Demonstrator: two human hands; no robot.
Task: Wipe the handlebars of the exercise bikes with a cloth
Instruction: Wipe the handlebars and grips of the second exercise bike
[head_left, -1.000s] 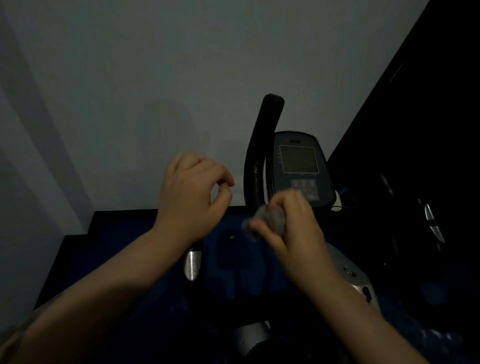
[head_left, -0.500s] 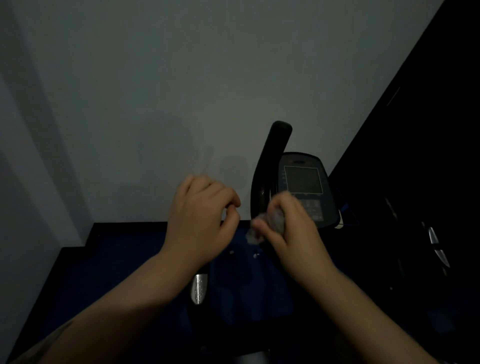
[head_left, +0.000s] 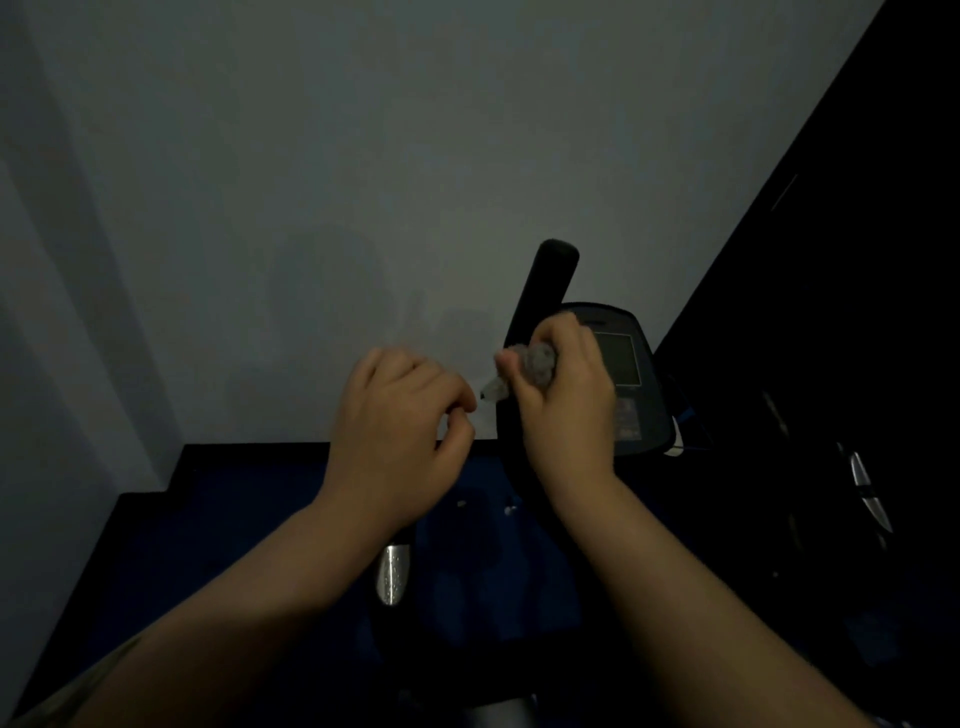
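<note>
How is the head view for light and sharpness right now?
Head view: very dim; the right hand gripping the crumpled grey cloth against the black upright handlebar is readable, the bike's lower frame sinks into shadow; wide-angle bending at the edges; no glare.

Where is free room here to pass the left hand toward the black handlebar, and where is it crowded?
Free: the gap between the left hand and the handlebar, in front of the grey wall, and the handlebar's upper end above the right hand. Crowded: the bar's middle, where that hand holds the cloth, with the console close behind.
</note>
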